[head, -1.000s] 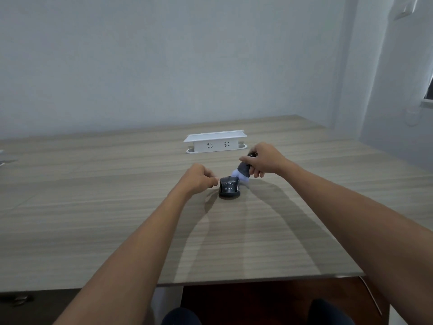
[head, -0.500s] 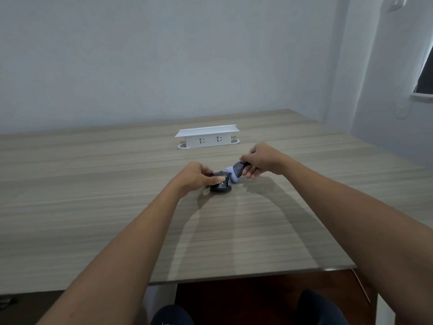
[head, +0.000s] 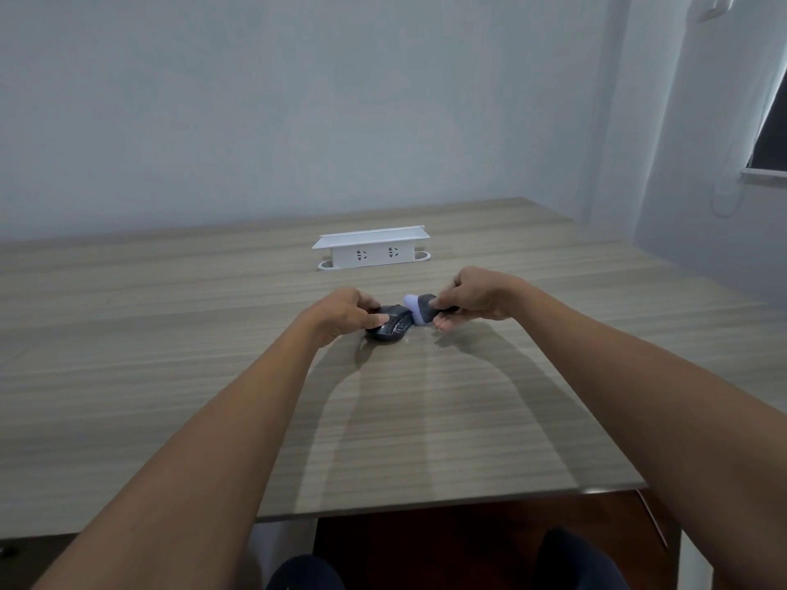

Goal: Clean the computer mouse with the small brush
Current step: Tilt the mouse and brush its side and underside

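Since the earlier frame, the mouse [head: 391, 328] has been tipped onto its side. On the wood-grain table [head: 170, 376], behind a boxy white socket unit [head: 371, 248], the smooth dark mouse is pinched by the left hand [head: 347, 310]; the brush [head: 419, 307], soft pale bristles touching it, is gripped by the right hand [head: 472, 295].

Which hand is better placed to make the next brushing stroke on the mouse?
The right hand: it already grips the brush, bristles against the mouse, while the left hand holds it steady.
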